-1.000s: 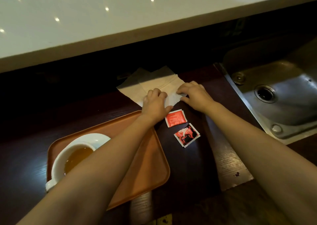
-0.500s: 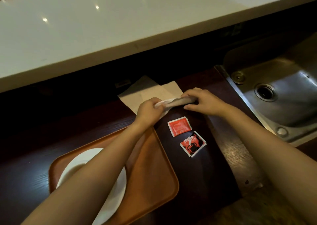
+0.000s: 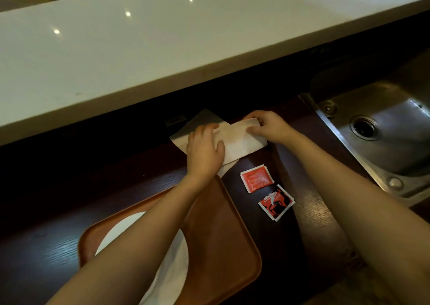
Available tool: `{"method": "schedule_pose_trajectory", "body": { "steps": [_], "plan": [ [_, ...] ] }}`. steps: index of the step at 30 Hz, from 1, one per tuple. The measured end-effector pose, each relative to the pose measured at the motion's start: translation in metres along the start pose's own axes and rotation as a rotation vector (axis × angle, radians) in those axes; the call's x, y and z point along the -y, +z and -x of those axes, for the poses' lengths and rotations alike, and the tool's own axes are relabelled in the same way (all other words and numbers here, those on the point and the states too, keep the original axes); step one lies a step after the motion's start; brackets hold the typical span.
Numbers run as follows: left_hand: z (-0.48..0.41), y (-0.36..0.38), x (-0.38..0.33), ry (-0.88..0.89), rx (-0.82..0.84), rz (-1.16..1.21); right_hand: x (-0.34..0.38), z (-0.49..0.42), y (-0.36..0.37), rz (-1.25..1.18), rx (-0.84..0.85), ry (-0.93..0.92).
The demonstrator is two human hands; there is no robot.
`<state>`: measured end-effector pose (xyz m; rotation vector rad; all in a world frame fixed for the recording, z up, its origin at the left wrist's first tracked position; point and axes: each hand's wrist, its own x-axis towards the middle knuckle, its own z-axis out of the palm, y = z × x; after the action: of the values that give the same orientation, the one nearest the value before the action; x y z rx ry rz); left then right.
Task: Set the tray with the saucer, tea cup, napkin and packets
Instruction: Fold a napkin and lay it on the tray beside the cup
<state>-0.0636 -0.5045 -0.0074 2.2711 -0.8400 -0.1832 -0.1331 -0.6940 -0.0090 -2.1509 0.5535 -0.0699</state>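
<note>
Two sachets (image 3: 256, 179) beside napkin (image 3: 242, 139), left hand (image 3: 204, 152) pressing, right hand (image 3: 267, 126) seemingly pinching

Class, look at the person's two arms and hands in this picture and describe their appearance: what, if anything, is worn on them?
The left forearm and right forearm are bare as far up as the frame shows, with no sleeves. The left hand and right hand wear no gloves. No watch, bracelet or ring is visible.

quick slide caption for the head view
Left hand presses a paper napkin while right hand pinches its edge, beside an orange tray.
</note>
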Motion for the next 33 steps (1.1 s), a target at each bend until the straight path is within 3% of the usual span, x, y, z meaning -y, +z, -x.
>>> {"method": "schedule_pose_trajectory", "body": {
  "steps": [3,7,11,14,19,25,28,33],
  "plan": [
    [0.001,0.008,0.0,0.237,0.101,-0.191,-0.005,-0.005,0.008,0.021,-0.03,0.048],
    [-0.001,0.024,0.003,0.319,0.314,-0.392,-0.011,-0.001,0.013,0.044,-0.127,0.057],
    [0.0,0.029,0.004,0.351,0.241,-0.447,-0.017,0.021,0.006,0.274,-0.12,-0.071],
    [-0.002,0.031,0.001,0.387,0.22,-0.465,-0.021,0.041,0.006,0.366,-0.008,-0.124],
    [-0.009,0.031,-0.003,0.348,0.198,-0.482,-0.023,0.045,0.016,0.346,-0.064,-0.134],
    [-0.015,0.022,-0.009,0.207,0.249,-0.205,-0.012,0.031,0.007,0.247,-0.133,-0.184],
    [-0.012,0.015,-0.017,0.095,0.186,-0.035,0.001,0.025,-0.005,0.177,-0.139,-0.243],
    [-0.004,-0.004,-0.036,-0.193,0.068,0.389,0.021,0.013,-0.026,-0.191,0.032,-0.209]
  ]
}}
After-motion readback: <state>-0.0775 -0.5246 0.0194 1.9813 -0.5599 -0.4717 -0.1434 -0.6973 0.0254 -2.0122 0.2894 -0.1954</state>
